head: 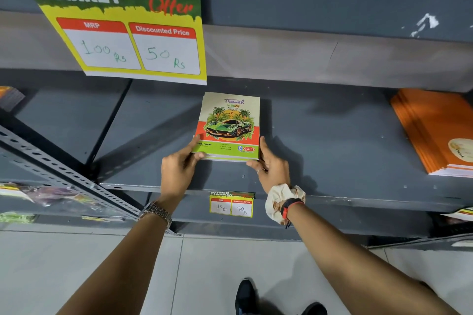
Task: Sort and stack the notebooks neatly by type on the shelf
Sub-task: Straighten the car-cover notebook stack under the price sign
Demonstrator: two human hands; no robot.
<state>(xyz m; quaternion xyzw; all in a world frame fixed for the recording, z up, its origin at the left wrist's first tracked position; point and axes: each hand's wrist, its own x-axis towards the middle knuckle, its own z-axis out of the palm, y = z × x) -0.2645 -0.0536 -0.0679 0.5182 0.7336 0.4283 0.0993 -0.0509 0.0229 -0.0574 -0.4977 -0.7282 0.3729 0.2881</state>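
Note:
A small stack of notebooks with a green car on the cover [228, 120] lies flat in the middle of the grey metal shelf [320, 135]. My left hand [179, 166] grips its near left corner, thumb on the cover. My right hand [271, 163] holds the near right corner and edge. A stack of orange notebooks [432, 128] lies at the shelf's right end, apart from both hands. At the far left edge, part of another orange and dark pile [10, 96] shows.
A large "Special Offer" price sign [122, 25] hangs from the shelf above, just left of the car notebooks. A small price tag [231, 204] sits on the shelf's front edge. A perforated metal upright [64, 169] slants at left. The lower shelf holds packets [38, 194].

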